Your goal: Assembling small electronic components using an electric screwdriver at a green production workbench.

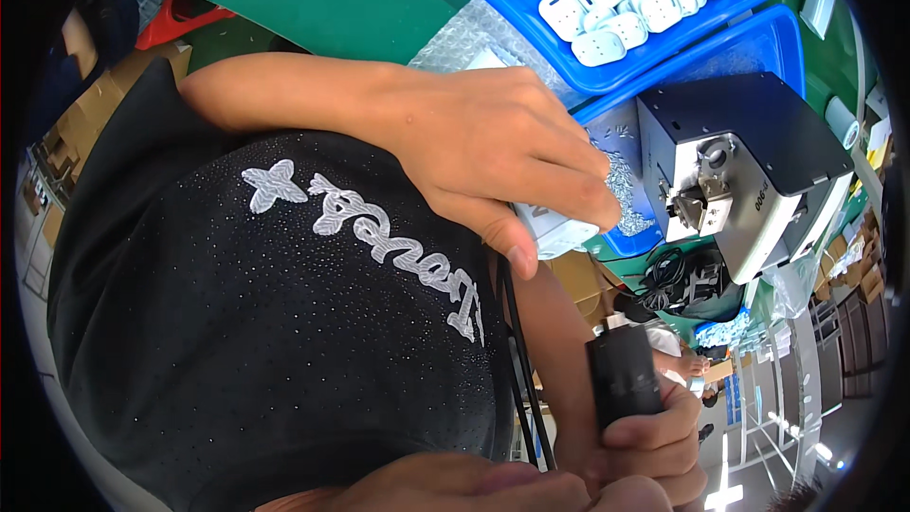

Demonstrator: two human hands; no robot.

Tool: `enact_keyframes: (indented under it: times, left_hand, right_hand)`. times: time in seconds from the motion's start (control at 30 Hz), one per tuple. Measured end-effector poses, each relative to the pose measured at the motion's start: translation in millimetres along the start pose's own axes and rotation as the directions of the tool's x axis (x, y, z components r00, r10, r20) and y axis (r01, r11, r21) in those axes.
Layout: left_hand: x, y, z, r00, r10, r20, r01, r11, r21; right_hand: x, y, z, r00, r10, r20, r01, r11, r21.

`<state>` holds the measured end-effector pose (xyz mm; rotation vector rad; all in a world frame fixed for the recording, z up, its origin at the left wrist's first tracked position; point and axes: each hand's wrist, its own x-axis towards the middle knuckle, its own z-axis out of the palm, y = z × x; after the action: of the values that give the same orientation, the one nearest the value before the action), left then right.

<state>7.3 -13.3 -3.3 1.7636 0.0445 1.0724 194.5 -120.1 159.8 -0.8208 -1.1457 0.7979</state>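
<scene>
My left hand [517,152] reaches across from the upper left, back of the hand up, thumb and fingers closed around a white boxy plastic piece [557,229]. Much of that piece is hidden under the fingers. Lower down, my right hand [659,441] grips a black electric screwdriver [621,374] by its body. A short pale tip shows at its end, apart from the white piece. Two black cables [517,360] run down beside my right forearm. Just past my left fingers, many small silver screws [621,190] lie in a blue tray [630,246].
A screw feeder [749,156] with a dark cover and metal front stands beside the screws. Another blue tray [517,0] holds several white socket-like plastic parts [659,8]. Bubble wrap [455,43] lies on the green table [313,0]. Coiled black cables [668,275] sit below the feeder.
</scene>
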Motion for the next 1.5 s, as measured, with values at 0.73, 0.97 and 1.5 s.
enact_keyframes:
  times: [0.73,0.97,1.5]
  left_hand:
    - [0.4,-2.1,2.5,0.998,-0.039,0.055,0.038,0.999,0.020]
    - [-0.2,-1.6,2.2,1.000,-0.014,-0.002,0.014,1.000,0.013]
    - [3.2,0.8,-0.9,0.996,-0.056,0.063,0.054,0.998,0.027]
  right_hand:
    - [22.1,16.4,36.6,0.994,-0.072,-0.087,0.076,0.996,0.042]
    - [25.9,24.4,53.0,0.991,-0.124,-0.058,0.131,0.983,0.132]
    - [12.2,36.1,53.2,0.986,-0.135,-0.100,0.145,0.984,0.099]
